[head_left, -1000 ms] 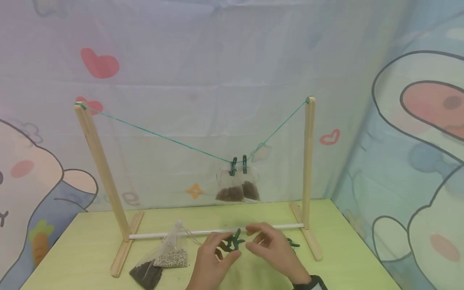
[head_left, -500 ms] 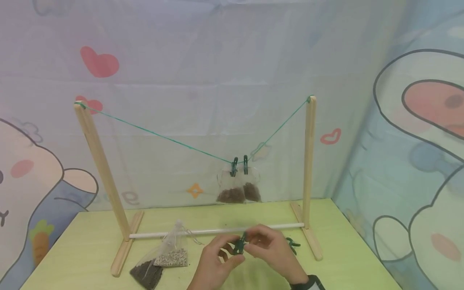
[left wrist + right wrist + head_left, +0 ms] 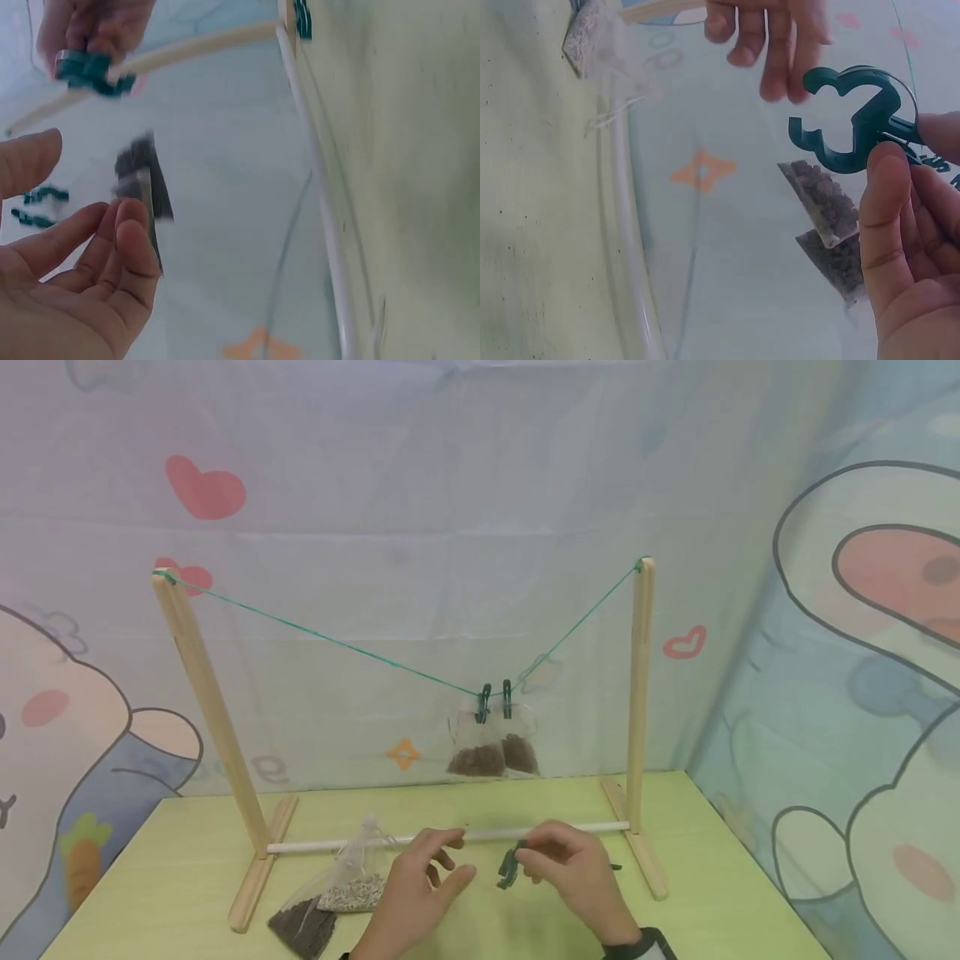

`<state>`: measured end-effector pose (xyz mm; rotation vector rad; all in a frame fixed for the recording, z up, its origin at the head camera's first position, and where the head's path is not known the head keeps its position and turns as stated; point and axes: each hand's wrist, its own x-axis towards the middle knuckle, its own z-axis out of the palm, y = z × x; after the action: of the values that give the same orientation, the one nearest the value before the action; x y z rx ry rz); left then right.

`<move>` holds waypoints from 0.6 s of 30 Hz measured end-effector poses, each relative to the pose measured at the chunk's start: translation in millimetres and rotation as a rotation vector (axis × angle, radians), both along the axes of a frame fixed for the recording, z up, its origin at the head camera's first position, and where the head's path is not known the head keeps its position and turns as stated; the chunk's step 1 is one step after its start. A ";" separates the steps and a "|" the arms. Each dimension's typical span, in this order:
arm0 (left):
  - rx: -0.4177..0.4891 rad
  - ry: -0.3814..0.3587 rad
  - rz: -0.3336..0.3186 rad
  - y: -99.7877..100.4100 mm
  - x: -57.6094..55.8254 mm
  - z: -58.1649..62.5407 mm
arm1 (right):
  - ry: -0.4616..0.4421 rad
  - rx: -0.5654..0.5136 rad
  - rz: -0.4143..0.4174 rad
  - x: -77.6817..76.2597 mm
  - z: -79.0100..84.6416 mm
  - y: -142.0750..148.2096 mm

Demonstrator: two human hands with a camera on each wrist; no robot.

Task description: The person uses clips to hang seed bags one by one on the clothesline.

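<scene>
My right hand (image 3: 573,870) pinches a dark green spring clip (image 3: 508,867) by its handles, above the table. In the right wrist view the clip (image 3: 866,139) has its jaws spread, with nothing between them. To the left of the clip, my left hand (image 3: 416,885) holds nothing; its fingers are loosely bent and thumb and fingers stand apart. Beyond the hands, two similar clips, one (image 3: 483,703) beside the other (image 3: 507,700), hold two sheer pouches with dark contents (image 3: 478,762) on a sagging green cord (image 3: 360,652).
Wooden posts (image 3: 210,710) at left and right (image 3: 641,693) carry the cord, joined low by a white rod (image 3: 315,847). Two sheer drawstring pouches lie at left, one pale-filled (image 3: 348,895), one dark-filled (image 3: 303,928). Another green clip (image 3: 616,867) lies mostly hidden behind my right hand.
The clip has passed from my left hand to my right. My left hand has drawn back to the left, while the right keeps about the same place.
</scene>
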<state>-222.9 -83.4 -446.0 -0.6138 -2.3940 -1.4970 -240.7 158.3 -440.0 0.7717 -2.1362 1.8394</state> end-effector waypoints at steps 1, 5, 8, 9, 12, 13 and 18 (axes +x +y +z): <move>-0.018 0.026 0.045 -4.8 -2.1 0.3 | -0.015 0.002 -0.011 -0.3 0.2 0.8; -0.084 0.054 0.201 -27.9 -10.8 2.3 | -0.013 -0.003 -0.011 -2.6 -0.9 3.8; -0.115 0.005 0.283 -44.6 -17.6 -0.2 | 0.017 -0.010 0.004 -4.3 -3.0 5.0; -0.118 -0.010 0.309 -49.0 -19.6 -1.9 | 0.023 -0.012 0.008 -4.7 -3.5 5.2; -0.137 -0.045 0.362 -60.5 -23.7 -7.0 | 0.035 -0.014 0.018 -5.8 -5.0 5.4; -0.146 -0.046 0.374 -63.5 -25.1 -8.6 | 0.040 -0.016 0.020 -6.4 -5.6 5.5; -0.184 -0.072 0.429 -73.5 -31.7 -15.8 | 0.064 -0.023 0.019 -9.6 -9.5 5.8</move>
<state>-254.6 -156.9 -461.8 -0.0658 -2.5255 -1.1447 -250.3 164.1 -449.5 0.8369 -2.0721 1.8200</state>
